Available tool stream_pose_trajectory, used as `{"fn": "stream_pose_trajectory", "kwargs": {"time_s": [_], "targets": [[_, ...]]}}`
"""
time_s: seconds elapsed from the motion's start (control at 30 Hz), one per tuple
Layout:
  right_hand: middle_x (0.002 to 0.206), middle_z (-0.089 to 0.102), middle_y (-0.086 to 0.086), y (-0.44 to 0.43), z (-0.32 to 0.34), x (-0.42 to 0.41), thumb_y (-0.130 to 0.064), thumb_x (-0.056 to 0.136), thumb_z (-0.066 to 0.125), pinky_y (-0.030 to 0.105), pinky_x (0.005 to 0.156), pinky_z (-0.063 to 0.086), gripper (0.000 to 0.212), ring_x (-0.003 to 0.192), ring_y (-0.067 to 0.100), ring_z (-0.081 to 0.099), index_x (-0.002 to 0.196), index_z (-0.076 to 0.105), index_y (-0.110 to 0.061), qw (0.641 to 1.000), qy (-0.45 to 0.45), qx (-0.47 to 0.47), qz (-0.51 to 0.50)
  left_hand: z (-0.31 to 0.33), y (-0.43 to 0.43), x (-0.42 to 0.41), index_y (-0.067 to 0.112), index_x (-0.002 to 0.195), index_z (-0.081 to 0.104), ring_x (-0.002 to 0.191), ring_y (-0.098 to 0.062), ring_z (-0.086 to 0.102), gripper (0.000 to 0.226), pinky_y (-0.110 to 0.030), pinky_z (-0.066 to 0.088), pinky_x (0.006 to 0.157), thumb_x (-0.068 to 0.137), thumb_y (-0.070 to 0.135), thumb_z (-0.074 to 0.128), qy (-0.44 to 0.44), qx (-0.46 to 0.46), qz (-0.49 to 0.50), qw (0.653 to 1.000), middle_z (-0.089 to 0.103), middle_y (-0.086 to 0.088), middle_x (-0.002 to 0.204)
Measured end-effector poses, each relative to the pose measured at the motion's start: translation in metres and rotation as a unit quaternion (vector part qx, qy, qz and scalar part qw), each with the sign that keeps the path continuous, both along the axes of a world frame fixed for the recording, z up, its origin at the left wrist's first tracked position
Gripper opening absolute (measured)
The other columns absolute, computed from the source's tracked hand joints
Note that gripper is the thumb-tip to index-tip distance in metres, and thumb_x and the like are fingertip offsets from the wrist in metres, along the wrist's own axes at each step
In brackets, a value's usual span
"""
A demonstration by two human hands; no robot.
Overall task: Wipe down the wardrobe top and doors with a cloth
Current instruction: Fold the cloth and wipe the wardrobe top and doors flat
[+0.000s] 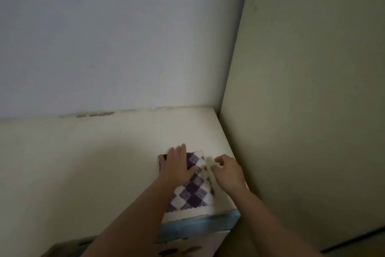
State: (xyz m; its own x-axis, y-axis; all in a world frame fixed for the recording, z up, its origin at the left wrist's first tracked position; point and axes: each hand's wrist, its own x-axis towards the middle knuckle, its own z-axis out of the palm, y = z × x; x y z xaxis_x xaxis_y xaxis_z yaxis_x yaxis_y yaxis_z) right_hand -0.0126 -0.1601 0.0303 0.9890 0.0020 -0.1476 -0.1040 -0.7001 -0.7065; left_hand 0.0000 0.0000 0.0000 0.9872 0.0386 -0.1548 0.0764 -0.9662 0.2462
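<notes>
A purple-and-white checked cloth (194, 191) lies flat on the cream wardrobe top (93, 163), close to its right front corner. My left hand (177, 166) presses flat on the cloth's far left part, fingers straight. To the right of it, my right hand (228, 170) hovers over the cloth's right edge with fingers loosely curled; I cannot tell whether it touches the cloth. The wardrobe's blue front edge (200, 224) runs below the cloth, with a strip of door front (187, 244) under it.
A pale wall (114, 38) rises behind the wardrobe top, with chipped paint (95, 114) along the joint. A second wall (312, 100) stands directly right of the wardrobe, close to my right hand. The top stretches bare to the left.
</notes>
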Motion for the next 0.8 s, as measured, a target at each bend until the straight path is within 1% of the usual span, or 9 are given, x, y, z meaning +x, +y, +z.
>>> {"fn": "stream_pose_trajectory", "kwargs": {"time_s": [0.13, 0.3, 0.4, 0.47, 0.57, 0.63, 0.7, 0.73, 0.8], "targets": [[0.126, 0.050, 0.005, -0.007, -0.002, 0.005, -0.022, 0.091, 0.051, 0.027, 0.079, 0.045, 0.029, 0.087, 0.012, 0.050, 0.120, 0.054, -0.016, 1.000, -0.012, -0.015, 0.011, 0.002, -0.006, 0.003, 0.015, 0.124, 0.041, 0.119, -0.025, 0.042, 0.052, -0.047, 0.029, 0.101, 0.088, 0.052, 0.043, -0.024, 0.082, 0.007, 0.996, 0.047, -0.006, 0.125], [0.126, 0.051, 0.004, -0.013, -0.007, 0.007, -0.022, 0.091, 0.052, 0.027, 0.079, 0.045, 0.028, 0.086, 0.012, 0.052, 0.119, 0.055, -0.016, 1.000, -0.013, -0.020, 0.014, 0.006, -0.004, 0.002, 0.014, 0.106, 0.057, 0.107, -0.023, 0.049, 0.032, -0.040, 0.034, 0.093, 0.089, 0.039, 0.046, -0.040, 0.038, 0.033, 0.998, 0.054, -0.004, 0.110], [0.124, 0.051, 0.004, -0.015, -0.004, 0.004, -0.022, 0.091, 0.052, 0.027, 0.079, 0.045, 0.027, 0.088, 0.013, 0.053, 0.117, 0.056, -0.017, 1.000, -0.015, -0.011, 0.023, 0.015, -0.006, -0.003, 0.017, 0.095, 0.056, 0.096, -0.023, 0.052, 0.021, -0.043, 0.032, 0.096, 0.088, 0.035, 0.048, -0.056, -0.037, 0.065, 0.996, 0.051, 0.001, 0.091], [0.124, 0.052, 0.004, -0.012, -0.002, 0.005, -0.022, 0.091, 0.052, 0.026, 0.079, 0.044, 0.026, 0.090, 0.014, 0.054, 0.116, 0.057, -0.016, 1.000, -0.016, -0.006, 0.025, 0.020, -0.004, -0.006, 0.020, 0.086, 0.048, 0.082, -0.020, 0.051, 0.011, -0.047, 0.027, 0.101, 0.088, 0.032, 0.048, -0.061, -0.073, 0.076, 0.993, 0.049, 0.007, 0.076], [0.123, 0.053, 0.004, -0.011, 0.008, -0.002, -0.020, 0.091, 0.052, 0.027, 0.082, 0.046, 0.027, 0.098, 0.016, 0.055, 0.117, 0.056, -0.016, 0.999, -0.027, 0.012, 0.041, 0.034, -0.003, -0.017, 0.021, 0.081, 0.041, 0.072, -0.020, 0.048, 0.014, -0.044, 0.025, 0.099, 0.086, 0.028, 0.051, -0.100, -0.107, 0.076, 0.986, 0.044, 0.011, 0.062], [0.123, 0.054, 0.002, -0.008, 0.016, -0.006, -0.021, 0.092, 0.053, 0.031, 0.087, 0.048, 0.031, 0.104, 0.017, 0.055, 0.122, 0.053, -0.017, 0.997, -0.038, 0.042, 0.057, 0.046, -0.005, -0.025, 0.023, 0.073, 0.039, 0.069, -0.023, 0.049, 0.021, -0.035, 0.035, 0.084, 0.084, 0.026, 0.056, -0.131, -0.144, 0.062, 0.979, 0.043, 0.009, 0.059], [0.120, 0.056, -0.001, -0.004, 0.028, -0.012, -0.026, 0.092, 0.053, 0.033, 0.092, 0.046, 0.034, 0.107, 0.017, 0.054, 0.125, 0.052, -0.019, 0.993, -0.057, 0.068, 0.077, 0.062, -0.009, -0.036, 0.026, 0.065, 0.033, 0.065, -0.024, 0.049, 0.032, -0.026, 0.034, 0.059, 0.081, 0.023, 0.061, -0.161, -0.183, 0.050, 0.968, 0.043, 0.006, 0.057], [0.118, 0.058, -0.001, -0.001, 0.033, -0.014, -0.030, 0.092, 0.052, 0.034, 0.092, 0.047, 0.033, 0.105, 0.016, 0.055, 0.123, 0.054, -0.020, 0.990, -0.070, 0.082, 0.088, 0.069, -0.011, -0.041, 0.026, 0.064, 0.032, 0.062, -0.023, 0.047, 0.035, -0.023, 0.031, 0.053, 0.080, 0.022, 0.063, -0.178, -0.199, 0.051, 0.962, 0.044, 0.005, 0.057], [0.107, 0.063, -0.001, 0.003, 0.046, -0.021, -0.036, 0.092, 0.050, 0.037, 0.087, 0.049, 0.028, 0.096, 0.014, 0.057, 0.113, 0.060, -0.019, 0.983, -0.098, 0.114, 0.108, 0.084, -0.017, -0.053, 0.024, 0.065, 0.037, 0.060, -0.019, 0.045, 0.032, -0.021, 0.031, 0.051, 0.079, 0.019, 0.065, -0.212, -0.245, 0.072, 0.943, 0.047, 0.005, 0.059]]}}
